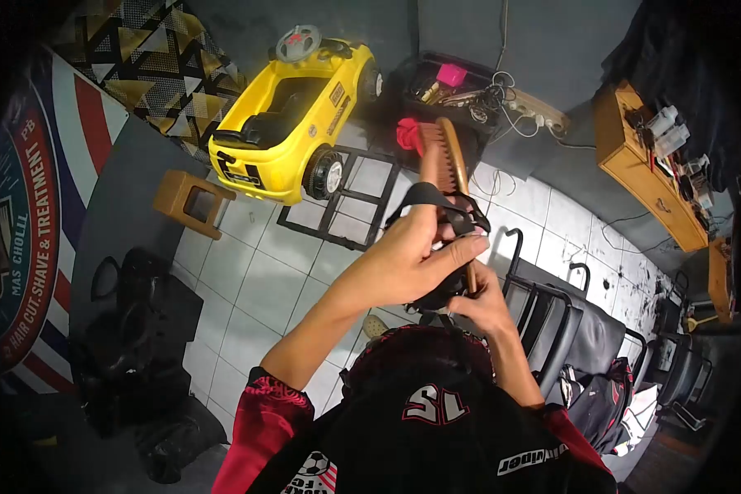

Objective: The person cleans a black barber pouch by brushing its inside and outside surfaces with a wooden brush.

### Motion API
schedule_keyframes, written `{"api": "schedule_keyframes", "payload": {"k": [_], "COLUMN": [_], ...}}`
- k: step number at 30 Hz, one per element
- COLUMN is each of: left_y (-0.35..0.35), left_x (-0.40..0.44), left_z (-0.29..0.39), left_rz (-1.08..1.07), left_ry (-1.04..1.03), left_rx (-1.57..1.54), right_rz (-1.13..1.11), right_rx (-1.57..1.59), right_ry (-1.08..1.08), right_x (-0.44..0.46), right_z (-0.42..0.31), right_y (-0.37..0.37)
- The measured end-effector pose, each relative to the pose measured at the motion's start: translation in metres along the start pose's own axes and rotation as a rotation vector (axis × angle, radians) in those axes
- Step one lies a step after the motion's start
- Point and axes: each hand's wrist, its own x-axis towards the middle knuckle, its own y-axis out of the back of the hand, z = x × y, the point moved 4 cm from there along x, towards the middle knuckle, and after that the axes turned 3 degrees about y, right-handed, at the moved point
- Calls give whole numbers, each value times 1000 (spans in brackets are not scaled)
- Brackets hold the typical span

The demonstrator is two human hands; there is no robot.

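A wooden brush [451,156] with reddish-brown bristles is held up in front of my chest, its bristle end pointing away from me. Fingers of my left hand [407,255] are closed around a black object with a strap [436,198]; one finger stretches up along the bristles and the thumb lies across the brush handle [472,276]. Lower down, my right hand [482,303] is curled at the handle's end. More of the dark object shows between the hands, but its kind cannot be made out.
A yellow toy car [292,123] stands beside a black metal frame [337,202] and a brown stool [191,202]. A black tray [424,70] holds tools and cables. Black chairs [580,329] line the right side, below a wooden cabinet [646,177] with bottles. A barber banner [37,222] hangs left.
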Motion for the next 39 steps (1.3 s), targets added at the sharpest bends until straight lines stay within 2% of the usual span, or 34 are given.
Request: {"api": "schedule_keyframes", "payload": {"k": [2, 4, 6, 8, 10, 11, 12, 15, 18, 20, 22, 23, 24, 26, 27, 29, 30, 32, 33, 34, 35, 37, 38, 39], "left_y": [-4, -6, 5, 18, 30, 37, 46, 47, 57, 64, 59, 70, 80, 109, 111, 129, 130, 130, 149, 159, 175, 154, 125, 93], "left_x": [0, 0, 0, -6, -17, -21, -26, -47, -61, -80, -83, -88, -88, -86, -84, -69, -62, -50, -54, -53, -52, -51, -51, -52], "left_z": [-7, -12, -19, -41, -34, -33, -54, -48, -62, -100, -97, -99, -101, -107, -106, -76, -66, -23, -41, -54, -88, -123, -129, -125], "left_rz": [-69, -141, -120, 20, 140, 113, -44, -355, -361, -326, -467, -605, -606, -284, -284, 250, 255, 596, 657, 654, 514, 1, -342, -380], "left_ry": [10, 24, 108, 197, 434, 492, 211, 607, 638, 637, 472, 615, 614, 682, 684, 234, 235, -204, 110, 111, 592, 949, 870, 622], "left_rx": [-3, -7, 138, 116, 178, 295, 589, 566, 413, 324, 301, 603, 601, 588, 587, 1047, 1046, 1460, 1416, 1420, 972, 301, 123, 93], "right_rz": [63, 93, 134, 111, 74, 68, 74, 19, 77, 84, 123, 118, 119, -21, -38, -99, -96, -70, -53, -44, -33, -17, 1, 20], "right_rx": [-43, -158, -237, -314, -180, -185, -185, -222, -248, -271, -315, -309, -310, -499, -513, -602, -606, -486, -532, -470, -418, -370, -157, 57], "right_ry": [-95, -44, -269, -241, -374, -332, -334, -417, -438, -397, -346, -400, -401, -374, -299, -294, -280, -315, -294, -288, -311, -326, -312, -294], "right_x": [1, 3, 1, -1, -3, -3, -5, -13, -14, -12, -8, -8, -8, -7, -8, -6, -4, -3, -3, -2, -2, -2, -4, -4], "right_z": [-2, -9, 4, 4, 2, 5, 12, 24, 30, 35, 30, 23, 21, 20, 23, 21, 18, 15, 12, 7, 3, 1, 1, 0], "right_y": [-12, -16, -10, -10, -15, -14, -11, -11, -12, -8, -5, -3, -2, -4, -9, -16, -19, -11, -5, -3, -2, 0, -1, -1]}}
